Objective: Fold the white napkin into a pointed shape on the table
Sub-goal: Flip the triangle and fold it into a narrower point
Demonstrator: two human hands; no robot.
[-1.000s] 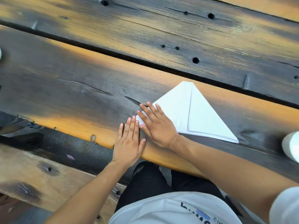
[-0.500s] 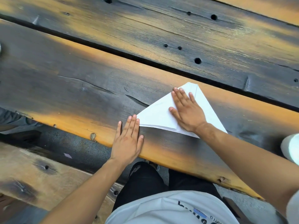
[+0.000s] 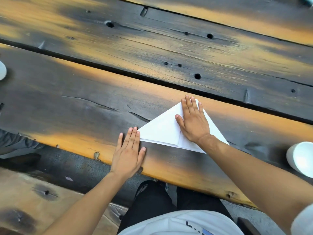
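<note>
The white napkin (image 3: 162, 129) lies flat on the near plank of the dark wooden table (image 3: 84, 107), folded into a triangle whose peak points away from me. My right hand (image 3: 192, 121) presses flat on it, fingers stretched up to the peak, covering the middle fold. My left hand (image 3: 128, 153) rests flat on the wood, its fingertips touching the napkin's left corner. Neither hand grips anything.
A white cup (image 3: 301, 158) stands at the right edge of the table. Another white object (image 3: 2, 70) shows at the far left edge. A gap (image 3: 118, 68) separates the near plank from the far one. A wooden bench (image 3: 33, 200) sits below left.
My right hand has slid from the napkin's left corner across it and up to its peak, pressing it flat. My left hand has stayed at the left corner.
</note>
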